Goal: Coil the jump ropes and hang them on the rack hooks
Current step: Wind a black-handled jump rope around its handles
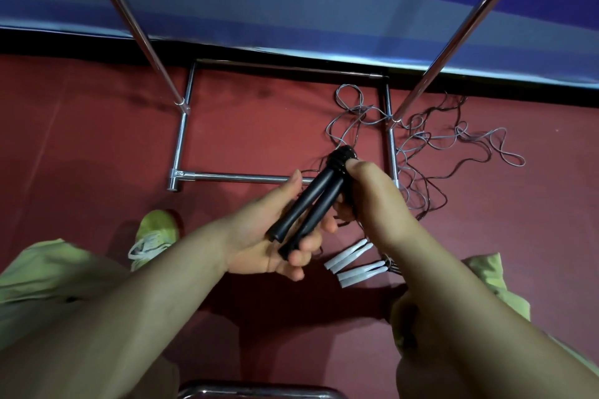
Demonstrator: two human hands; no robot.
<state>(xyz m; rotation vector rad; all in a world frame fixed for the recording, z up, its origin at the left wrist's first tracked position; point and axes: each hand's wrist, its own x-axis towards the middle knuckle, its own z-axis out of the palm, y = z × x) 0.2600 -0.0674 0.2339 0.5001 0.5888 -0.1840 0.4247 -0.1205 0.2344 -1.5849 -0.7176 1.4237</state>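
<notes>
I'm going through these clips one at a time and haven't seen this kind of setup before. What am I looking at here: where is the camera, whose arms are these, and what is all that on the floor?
There is no machine here: a person wears a wide-angle camera on the head, so the single picture looks forward and down along their own bare arms. The left hand and right hand together hold a pair of black handles of a jump rope, with the right hand gripping the top ends. Below lies a dark red floor. On it stands the chrome rack frame, its two poles rising toward the camera. Loose tangled cords, grey and dark, lie around the right side of its base. Four white handles lie on the floor near the right wrist. A green shoe shows at lower left.
</notes>
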